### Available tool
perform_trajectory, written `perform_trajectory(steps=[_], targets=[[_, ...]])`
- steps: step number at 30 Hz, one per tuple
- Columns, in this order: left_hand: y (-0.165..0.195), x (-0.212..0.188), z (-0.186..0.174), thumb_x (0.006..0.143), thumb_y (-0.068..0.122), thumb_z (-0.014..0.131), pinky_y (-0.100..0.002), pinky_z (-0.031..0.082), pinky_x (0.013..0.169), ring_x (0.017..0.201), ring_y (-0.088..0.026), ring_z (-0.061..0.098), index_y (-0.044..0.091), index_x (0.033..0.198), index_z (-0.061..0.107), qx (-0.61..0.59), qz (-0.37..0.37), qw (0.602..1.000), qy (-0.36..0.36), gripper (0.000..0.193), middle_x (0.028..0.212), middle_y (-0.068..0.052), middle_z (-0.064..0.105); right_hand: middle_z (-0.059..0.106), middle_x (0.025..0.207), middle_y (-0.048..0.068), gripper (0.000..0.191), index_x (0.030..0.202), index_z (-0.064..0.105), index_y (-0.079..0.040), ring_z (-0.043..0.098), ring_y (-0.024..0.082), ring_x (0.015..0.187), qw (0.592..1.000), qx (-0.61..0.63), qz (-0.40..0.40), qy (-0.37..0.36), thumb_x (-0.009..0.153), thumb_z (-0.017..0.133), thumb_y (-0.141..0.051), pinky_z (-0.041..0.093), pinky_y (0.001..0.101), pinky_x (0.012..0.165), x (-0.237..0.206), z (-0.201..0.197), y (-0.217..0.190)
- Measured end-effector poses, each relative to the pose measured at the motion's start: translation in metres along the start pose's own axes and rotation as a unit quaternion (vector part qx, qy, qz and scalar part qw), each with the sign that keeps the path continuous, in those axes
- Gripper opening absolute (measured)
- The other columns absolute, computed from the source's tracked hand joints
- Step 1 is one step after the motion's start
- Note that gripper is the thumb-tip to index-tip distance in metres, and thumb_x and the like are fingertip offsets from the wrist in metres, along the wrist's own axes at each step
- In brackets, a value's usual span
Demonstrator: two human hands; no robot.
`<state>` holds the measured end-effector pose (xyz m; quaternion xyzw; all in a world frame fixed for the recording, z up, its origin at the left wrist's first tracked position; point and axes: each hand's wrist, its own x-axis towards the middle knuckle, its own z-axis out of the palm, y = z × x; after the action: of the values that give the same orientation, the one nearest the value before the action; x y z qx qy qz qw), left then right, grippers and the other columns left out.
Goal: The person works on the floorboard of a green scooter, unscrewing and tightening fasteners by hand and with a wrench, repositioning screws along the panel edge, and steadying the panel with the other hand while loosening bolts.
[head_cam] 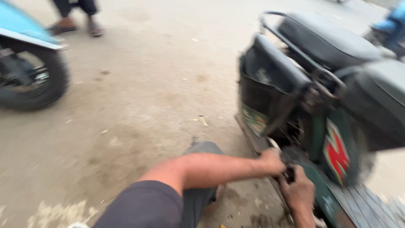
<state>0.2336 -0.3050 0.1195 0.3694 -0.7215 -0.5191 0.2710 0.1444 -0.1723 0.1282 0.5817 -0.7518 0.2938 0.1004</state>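
A: Hands?
B: Left hand [272,161] and right hand [298,191] meet on a dark part [289,171] low on the green scooter [333,152]. Fingers curled; grip unclear, blurred.
A: Obstructions?
B: Scooter's footboard [363,207] right of fingers; blue scooter's wheel [31,80] well apart, far left.

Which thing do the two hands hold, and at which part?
Both hands, left hand and right hand, grip a small dark part low on the scooter; blur hides what it is.

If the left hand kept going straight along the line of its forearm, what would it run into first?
The left hand points right, at the scooter's lower body. It would probably meet the dark part by the footboard that both hands are already at, next to the right hand. Blur hides the exact contact.
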Motion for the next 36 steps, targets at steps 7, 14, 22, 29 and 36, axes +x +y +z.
perform_trajectory(steps=[7, 14, 22, 29, 36], targets=[[0.001, -0.024, -0.018, 0.085, 0.024, 0.071, -0.05, 0.055, 0.089, 0.106, -0.042, 0.069, 0.003, 0.1, 0.073, -0.057, -0.028, 0.99, 0.129, 0.026, 0.108, -0.025, 0.072, 0.074, 0.083, 0.013, 0.039, 0.105, 0.069, -0.013, 0.073, 0.029, 0.074, 0.997, 0.015, 0.003, 0.07, 0.075, 0.086, -0.03, 0.057, 0.0414, 0.071, 0.036, 0.075, 0.042], [0.002, -0.027, -0.065, 0.082, 0.025, 0.076, -0.044, 0.055, 0.094, 0.104, -0.037, 0.072, 0.011, 0.103, 0.079, -0.017, 0.038, 0.998, 0.054, 0.025, 0.107, -0.022, 0.076, 0.074, 0.085, 0.014, 0.033, 0.105, 0.069, -0.008, 0.073, 0.028, 0.077, 0.986, 0.143, 0.086, -0.019, 0.081, 0.083, -0.025, 0.057, 0.0404, 0.075, 0.086, 0.101, 0.026], [-0.011, -0.015, -0.084, 0.085, 0.025, 0.073, -0.042, 0.054, 0.101, 0.111, -0.034, 0.072, 0.013, 0.109, 0.081, -0.019, 0.154, 0.988, 0.023, 0.028, 0.109, -0.018, 0.077, 0.074, 0.088, 0.016, 0.027, 0.105, 0.069, -0.002, 0.073, 0.026, 0.081, 0.966, 0.244, 0.084, -0.029, 0.087, 0.08, -0.019, 0.058, 0.0392, 0.081, 0.123, 0.11, -0.011], [-0.01, -0.029, -0.061, 0.079, 0.024, 0.077, -0.043, 0.056, 0.094, 0.105, -0.036, 0.072, 0.009, 0.104, 0.08, -0.037, 0.039, 0.998, 0.043, 0.029, 0.105, -0.02, 0.077, 0.074, 0.091, 0.017, 0.022, 0.106, 0.07, 0.003, 0.073, 0.024, 0.085, 0.949, 0.308, 0.054, -0.029, 0.093, 0.077, -0.014, 0.058, 0.0382, 0.085, 0.095, 0.1, 0.033], [-0.013, -0.019, -0.071, 0.076, 0.021, 0.08, -0.038, 0.059, 0.088, 0.093, -0.029, 0.075, 0.01, 0.094, 0.081, -0.016, 0.037, 0.996, 0.082, 0.022, 0.096, -0.014, 0.079, 0.074, 0.093, 0.018, 0.018, 0.106, 0.07, 0.008, 0.073, 0.022, 0.088, 0.93, 0.367, 0.023, -0.008, 0.099, 0.074, -0.009, 0.058, 0.0373, 0.089, 0.094, 0.111, 0.042]])
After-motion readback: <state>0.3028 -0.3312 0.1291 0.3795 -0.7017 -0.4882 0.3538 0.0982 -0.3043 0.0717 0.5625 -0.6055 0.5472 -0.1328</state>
